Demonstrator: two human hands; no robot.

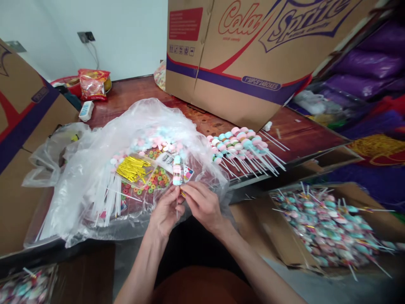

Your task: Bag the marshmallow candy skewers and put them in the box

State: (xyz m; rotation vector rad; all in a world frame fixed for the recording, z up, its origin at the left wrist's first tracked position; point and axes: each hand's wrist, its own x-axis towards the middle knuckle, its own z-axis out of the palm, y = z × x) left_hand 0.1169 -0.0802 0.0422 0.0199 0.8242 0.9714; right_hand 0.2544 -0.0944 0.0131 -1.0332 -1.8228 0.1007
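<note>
Fingers of left hand (166, 211) and right hand (202, 204) pinch one wrapped pastel candy skewer (177, 171) by its stick, just before the crumpled clear plastic bag (95, 169).

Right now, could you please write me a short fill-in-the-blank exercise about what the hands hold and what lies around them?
1. The left hand and right hand together hold one candy skewer by its ____.
2. The bundle of twist ties lying in the clear plastic bag is ____ in colour.
3. The big cardboard box behind the row of unwrapped skewers carries the words Cola and ____.
4. The wrapped skewers are piled in a box to the person's ____.

Missing words: stick; gold; Sprite; right
</note>
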